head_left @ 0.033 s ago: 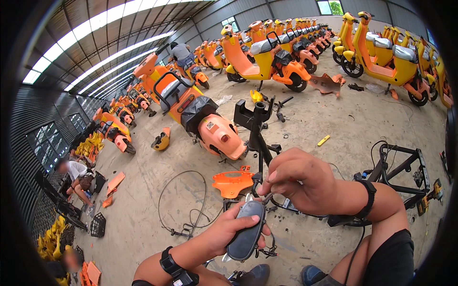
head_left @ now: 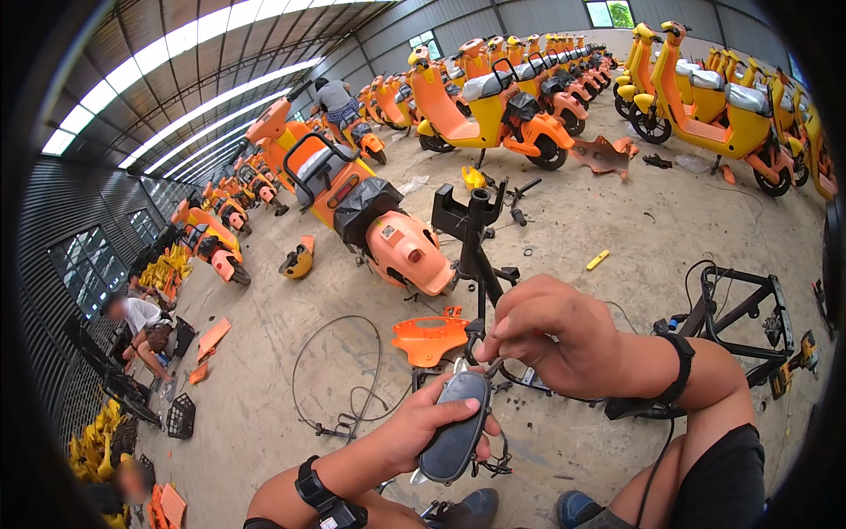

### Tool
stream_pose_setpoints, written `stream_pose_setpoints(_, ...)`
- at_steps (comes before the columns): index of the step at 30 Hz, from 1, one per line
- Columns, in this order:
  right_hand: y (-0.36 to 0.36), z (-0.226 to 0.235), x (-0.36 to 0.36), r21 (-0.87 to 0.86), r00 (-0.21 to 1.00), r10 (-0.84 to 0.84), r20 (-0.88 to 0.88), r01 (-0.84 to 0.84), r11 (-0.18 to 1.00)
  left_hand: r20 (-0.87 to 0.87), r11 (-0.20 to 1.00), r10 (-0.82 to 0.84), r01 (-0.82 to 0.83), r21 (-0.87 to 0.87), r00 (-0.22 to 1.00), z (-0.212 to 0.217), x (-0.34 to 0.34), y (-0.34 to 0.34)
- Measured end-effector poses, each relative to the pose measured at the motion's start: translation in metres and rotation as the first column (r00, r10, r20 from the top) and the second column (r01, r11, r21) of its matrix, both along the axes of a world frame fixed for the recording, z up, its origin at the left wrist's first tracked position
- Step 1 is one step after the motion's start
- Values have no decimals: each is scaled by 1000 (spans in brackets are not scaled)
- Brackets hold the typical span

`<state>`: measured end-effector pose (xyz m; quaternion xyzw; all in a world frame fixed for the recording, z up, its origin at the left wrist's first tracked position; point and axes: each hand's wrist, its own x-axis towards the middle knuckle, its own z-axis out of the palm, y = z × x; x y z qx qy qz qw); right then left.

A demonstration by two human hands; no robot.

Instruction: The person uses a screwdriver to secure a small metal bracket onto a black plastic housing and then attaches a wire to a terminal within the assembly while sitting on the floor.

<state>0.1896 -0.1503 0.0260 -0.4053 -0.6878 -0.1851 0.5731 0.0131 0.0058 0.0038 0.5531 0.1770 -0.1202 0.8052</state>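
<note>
In my left hand (head_left: 416,429) is a dark oval unit with a glossy face (head_left: 451,445), perhaps a scooter's display. My thumb lies across its face and the fingers curl round behind it. Clear plastic film (head_left: 418,477) sticks out at its edge. My right hand (head_left: 564,335) is closed in a pinch just above the unit's upper end. What sits between its fingertips is too small to make out, maybe a wire end. Behind the hands rises the black steering post (head_left: 476,251) of a bare scooter frame (head_left: 705,309), which extends to the right.
An orange panel (head_left: 429,342) and a looped black cable (head_left: 308,410) lie on the concrete floor. A yellow cutter (head_left: 597,260) and a power drill (head_left: 782,377) lie to the right. An orange scooter (head_left: 410,251) stands ahead, with rows of others behind. A person (head_left: 145,322) crouches at left near a black basket (head_left: 181,416).
</note>
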Motion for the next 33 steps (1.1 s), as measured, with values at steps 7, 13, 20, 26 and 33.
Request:
stream_pose_setpoints(7, 5, -6, 1, 4, 999, 20, -47, -20, 1000, 5, 1000, -8, 8, -4, 1000, -1, 0, 0)
stream_pose_setpoints(13, 3, -2, 1, -52, 999, -11, 40, 13, 999, 9, 1000, -8, 8, -7, 1000, -1, -1, 1)
stream_pose_setpoints(20, 7, -12, -3, -113, 942, 95, -322, -137, 984, 11, 1000, -24, 24, -9, 1000, 0, -1, 0)
stream_pose_setpoints(26, 7, -12, 0, -116, 906, 91, -413, -151, 982, 14, 998, -53, 53, -17, 999, -1, 2, 1)
stream_pose_setpoints(33, 9, -10, -2, -108, 863, 118, -492, -195, 975, 33, 998, -54, 54, -22, 998, 2, -2, 0)
